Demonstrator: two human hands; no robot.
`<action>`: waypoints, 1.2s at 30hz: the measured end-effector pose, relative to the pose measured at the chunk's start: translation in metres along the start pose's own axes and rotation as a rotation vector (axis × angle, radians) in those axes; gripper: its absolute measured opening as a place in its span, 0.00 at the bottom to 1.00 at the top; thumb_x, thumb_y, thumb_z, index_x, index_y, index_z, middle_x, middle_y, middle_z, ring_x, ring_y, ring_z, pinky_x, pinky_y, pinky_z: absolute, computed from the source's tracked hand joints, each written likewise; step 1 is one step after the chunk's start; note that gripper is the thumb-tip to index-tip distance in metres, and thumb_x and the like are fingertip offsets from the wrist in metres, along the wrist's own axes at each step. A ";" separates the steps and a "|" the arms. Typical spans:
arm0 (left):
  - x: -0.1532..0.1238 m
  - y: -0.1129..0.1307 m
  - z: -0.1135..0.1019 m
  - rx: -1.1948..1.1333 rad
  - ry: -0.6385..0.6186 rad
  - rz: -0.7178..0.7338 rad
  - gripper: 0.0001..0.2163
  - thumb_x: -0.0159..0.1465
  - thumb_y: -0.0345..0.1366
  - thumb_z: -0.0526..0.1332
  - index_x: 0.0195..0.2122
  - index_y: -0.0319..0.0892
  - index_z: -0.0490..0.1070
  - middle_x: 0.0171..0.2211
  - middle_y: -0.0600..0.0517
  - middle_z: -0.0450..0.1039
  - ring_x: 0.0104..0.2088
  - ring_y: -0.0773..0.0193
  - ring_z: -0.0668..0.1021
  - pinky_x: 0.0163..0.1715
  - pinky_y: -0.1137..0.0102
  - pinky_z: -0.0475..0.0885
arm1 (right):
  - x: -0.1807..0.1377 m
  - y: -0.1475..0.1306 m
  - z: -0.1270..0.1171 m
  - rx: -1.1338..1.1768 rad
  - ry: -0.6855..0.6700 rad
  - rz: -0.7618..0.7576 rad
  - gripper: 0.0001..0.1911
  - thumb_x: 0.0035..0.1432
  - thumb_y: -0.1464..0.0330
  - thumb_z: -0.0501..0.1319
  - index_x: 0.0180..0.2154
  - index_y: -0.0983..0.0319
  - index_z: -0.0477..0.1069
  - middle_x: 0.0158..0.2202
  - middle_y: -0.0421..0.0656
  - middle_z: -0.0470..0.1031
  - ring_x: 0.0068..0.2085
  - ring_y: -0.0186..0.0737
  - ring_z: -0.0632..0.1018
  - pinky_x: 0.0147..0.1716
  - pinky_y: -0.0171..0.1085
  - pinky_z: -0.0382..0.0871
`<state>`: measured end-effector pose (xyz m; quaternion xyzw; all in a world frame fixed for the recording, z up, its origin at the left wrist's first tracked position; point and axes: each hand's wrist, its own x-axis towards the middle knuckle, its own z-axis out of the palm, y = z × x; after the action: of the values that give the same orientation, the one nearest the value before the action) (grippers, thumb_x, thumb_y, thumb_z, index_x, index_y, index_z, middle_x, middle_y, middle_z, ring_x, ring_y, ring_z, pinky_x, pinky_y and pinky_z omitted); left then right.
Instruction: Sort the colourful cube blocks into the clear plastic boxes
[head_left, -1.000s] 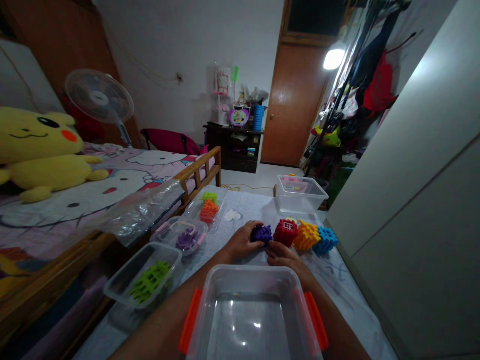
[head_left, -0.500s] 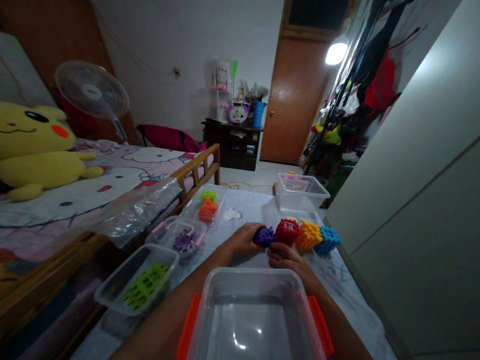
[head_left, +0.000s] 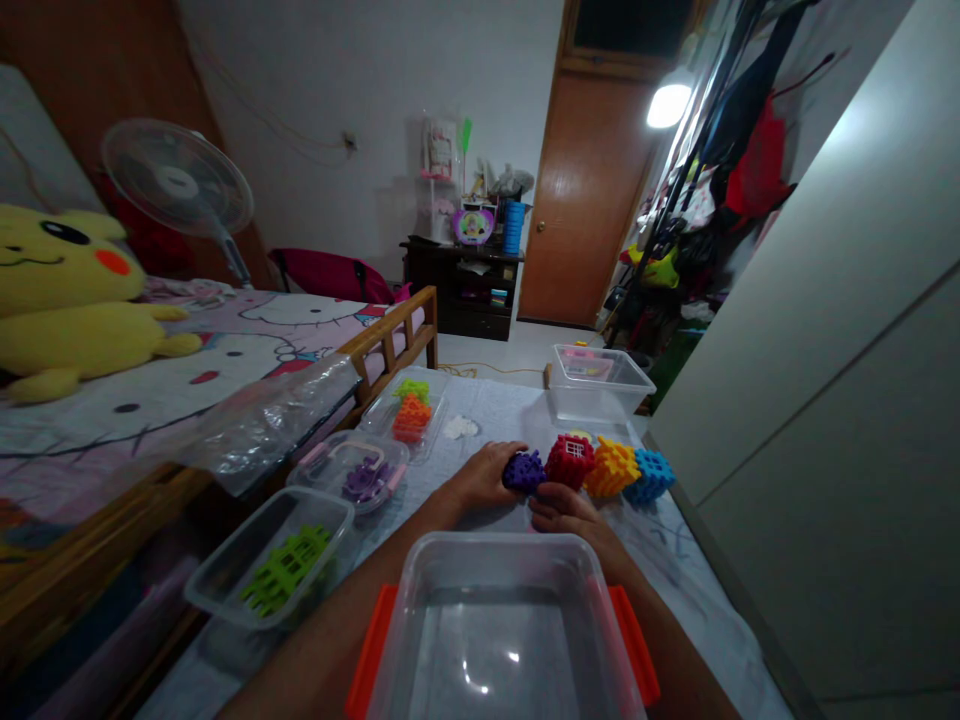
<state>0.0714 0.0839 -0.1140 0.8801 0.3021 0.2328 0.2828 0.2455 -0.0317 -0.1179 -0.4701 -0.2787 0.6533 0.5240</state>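
Observation:
A purple cluster of interlocking blocks (head_left: 525,472) is gripped at its left side by my left hand (head_left: 489,474), fingers wrapped around it. My right hand (head_left: 564,508) lies just in front of it with fingers stretched leftward, their tips close to the purple cluster; whether they touch it I cannot tell. Right beside these hands stands a red block cube (head_left: 570,462) with a white lattice window. A yellow block cube (head_left: 613,468) and a blue block cube (head_left: 649,477) follow to its right in a row. Between my forearms sits a clear box (head_left: 491,640) with orange handles.
On the left are a container (head_left: 202,590) with green blocks (head_left: 286,570), a lidded box (head_left: 315,462) with purple pieces (head_left: 367,482), and a tray (head_left: 441,420) with orange blocks (head_left: 412,418). A clear bin (head_left: 592,400) stands behind. A wooden bed rail (head_left: 386,345) borders the left.
The whole view has shifted slightly. Both hands and the purple cluster stay in nearly the same place relative to the other blocks.

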 end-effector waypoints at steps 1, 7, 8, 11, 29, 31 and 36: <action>0.000 0.001 0.000 0.002 -0.005 0.003 0.32 0.48 0.33 0.67 0.57 0.40 0.67 0.54 0.43 0.72 0.54 0.48 0.73 0.57 0.58 0.64 | 0.000 0.000 0.001 0.001 0.003 0.001 0.28 0.28 0.70 0.76 0.37 0.57 0.74 0.35 0.40 0.79 0.44 0.46 0.78 0.48 0.43 0.68; 0.000 0.001 -0.001 0.015 -0.013 0.003 0.33 0.48 0.32 0.67 0.58 0.39 0.66 0.55 0.41 0.71 0.54 0.47 0.73 0.56 0.58 0.65 | -0.002 -0.002 0.006 0.008 0.004 0.003 0.26 0.28 0.72 0.75 0.36 0.58 0.74 0.34 0.39 0.78 0.40 0.42 0.78 0.45 0.41 0.69; 0.000 0.000 -0.001 0.015 -0.013 0.003 0.33 0.48 0.32 0.67 0.57 0.39 0.66 0.55 0.41 0.72 0.54 0.47 0.73 0.56 0.58 0.66 | -0.002 -0.002 0.005 0.005 -0.001 0.006 0.26 0.29 0.72 0.75 0.36 0.58 0.73 0.34 0.39 0.78 0.39 0.42 0.78 0.44 0.42 0.69; -0.001 0.000 -0.002 0.012 -0.006 0.004 0.30 0.48 0.33 0.67 0.55 0.40 0.69 0.52 0.42 0.74 0.52 0.48 0.74 0.55 0.59 0.66 | -0.002 -0.001 0.004 -0.005 -0.006 0.009 0.27 0.29 0.71 0.75 0.37 0.58 0.73 0.35 0.39 0.78 0.38 0.42 0.79 0.44 0.43 0.69; -0.003 -0.004 0.006 -0.018 0.045 -0.007 0.31 0.49 0.35 0.68 0.56 0.38 0.68 0.54 0.41 0.72 0.54 0.48 0.73 0.57 0.58 0.65 | 0.003 0.002 -0.003 -0.006 -0.095 0.032 0.29 0.31 0.70 0.75 0.40 0.58 0.71 0.36 0.42 0.80 0.38 0.43 0.79 0.43 0.43 0.68; -0.003 -0.003 0.005 -0.024 0.050 -0.011 0.31 0.49 0.34 0.68 0.56 0.39 0.67 0.54 0.42 0.72 0.54 0.49 0.73 0.56 0.58 0.66 | 0.003 0.003 -0.002 -0.001 -0.089 0.028 0.29 0.31 0.71 0.74 0.40 0.58 0.71 0.36 0.42 0.80 0.37 0.42 0.79 0.43 0.42 0.68; -0.003 -0.001 0.004 -0.040 0.040 -0.013 0.30 0.50 0.34 0.67 0.56 0.39 0.68 0.53 0.42 0.73 0.53 0.49 0.74 0.57 0.57 0.65 | 0.002 0.001 0.000 0.005 -0.101 0.038 0.29 0.31 0.71 0.74 0.40 0.58 0.71 0.35 0.41 0.80 0.35 0.40 0.79 0.41 0.41 0.68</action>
<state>0.0713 0.0808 -0.1180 0.8675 0.3089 0.2543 0.2957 0.2454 -0.0303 -0.1198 -0.4403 -0.2940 0.6867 0.4981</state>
